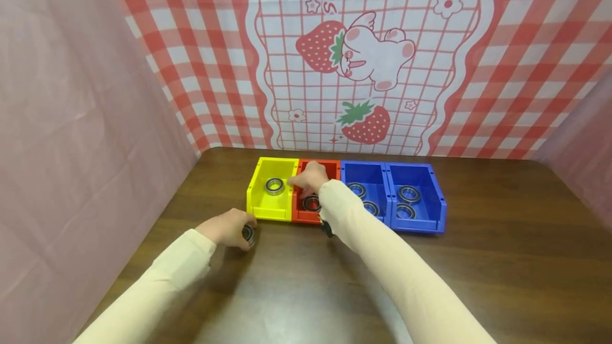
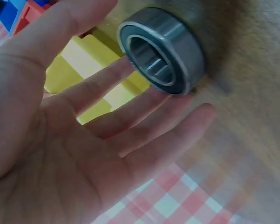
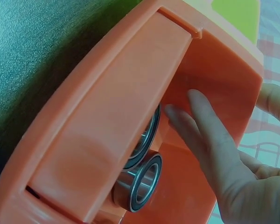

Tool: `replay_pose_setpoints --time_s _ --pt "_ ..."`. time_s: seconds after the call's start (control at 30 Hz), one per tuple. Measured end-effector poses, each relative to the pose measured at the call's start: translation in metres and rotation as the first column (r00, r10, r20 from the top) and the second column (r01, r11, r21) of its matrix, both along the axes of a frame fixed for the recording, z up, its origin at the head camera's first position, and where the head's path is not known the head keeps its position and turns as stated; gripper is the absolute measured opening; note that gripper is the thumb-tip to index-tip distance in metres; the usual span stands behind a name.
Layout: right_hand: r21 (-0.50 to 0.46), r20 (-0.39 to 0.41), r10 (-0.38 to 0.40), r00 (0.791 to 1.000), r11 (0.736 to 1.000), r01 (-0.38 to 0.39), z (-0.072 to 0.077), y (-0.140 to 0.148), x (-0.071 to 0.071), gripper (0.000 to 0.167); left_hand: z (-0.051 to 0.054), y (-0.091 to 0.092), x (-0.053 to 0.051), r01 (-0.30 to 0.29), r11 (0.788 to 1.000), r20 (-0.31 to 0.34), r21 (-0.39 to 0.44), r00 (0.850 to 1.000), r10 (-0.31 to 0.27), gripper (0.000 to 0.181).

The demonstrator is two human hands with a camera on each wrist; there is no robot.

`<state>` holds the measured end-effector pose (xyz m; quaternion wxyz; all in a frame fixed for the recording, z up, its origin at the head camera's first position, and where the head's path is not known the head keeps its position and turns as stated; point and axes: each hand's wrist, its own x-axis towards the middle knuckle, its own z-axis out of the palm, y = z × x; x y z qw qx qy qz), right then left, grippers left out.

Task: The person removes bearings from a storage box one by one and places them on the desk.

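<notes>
My left hand [image 1: 230, 228] is low over the wood in front of the yellow bin and holds a ball bearing [image 1: 248, 234] at its fingertips. In the left wrist view this bearing [image 2: 161, 51] is a steel ring with a dark seal, tilted against the fingers. My right hand [image 1: 313, 177] reaches into the red bin [image 1: 306, 217]. Its fingers [image 3: 207, 119] are spread and hold nothing. Below them in the right wrist view, two bearings lie in the red bin, the nearer bearing [image 3: 140, 184] fully visible, the other partly hidden by the bin's front wall.
A yellow bin [image 1: 268, 213] left of the red one contains one bearing [image 1: 274, 186]. To the right stand two blue bins, a middle one [image 1: 365, 168] and an end one [image 1: 425, 224], each with two bearings visible. A checked cloth [image 1: 215, 68] hangs behind the wooden table [image 1: 502, 227].
</notes>
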<state>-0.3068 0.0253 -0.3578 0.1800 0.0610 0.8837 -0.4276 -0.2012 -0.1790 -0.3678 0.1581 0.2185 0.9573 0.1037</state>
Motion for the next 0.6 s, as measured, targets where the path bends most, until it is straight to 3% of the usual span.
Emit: replay_pose_setpoints --time_s 0.23,0.43,0.6 --pt "0.007 -0.013 -0.018 1.000 1.000 0.018 -0.002 0.000 0.002 0.036 0.014 0.010 0.006 -0.065 0.997 0.069 -0.043 0.995 0.068 0.046" --pt "-0.009 -0.014 -0.025 1.000 1.000 0.024 -0.002 0.000 0.004 0.036 0.030 0.021 0.005 -0.044 0.996 0.089 -0.084 0.995 0.051 0.045" --pt "-0.001 -0.030 -0.019 0.999 1.000 0.019 -0.001 -0.001 0.005 0.034 0.041 0.028 -0.002 -0.046 0.994 0.102 -0.095 0.993 0.056 0.048"
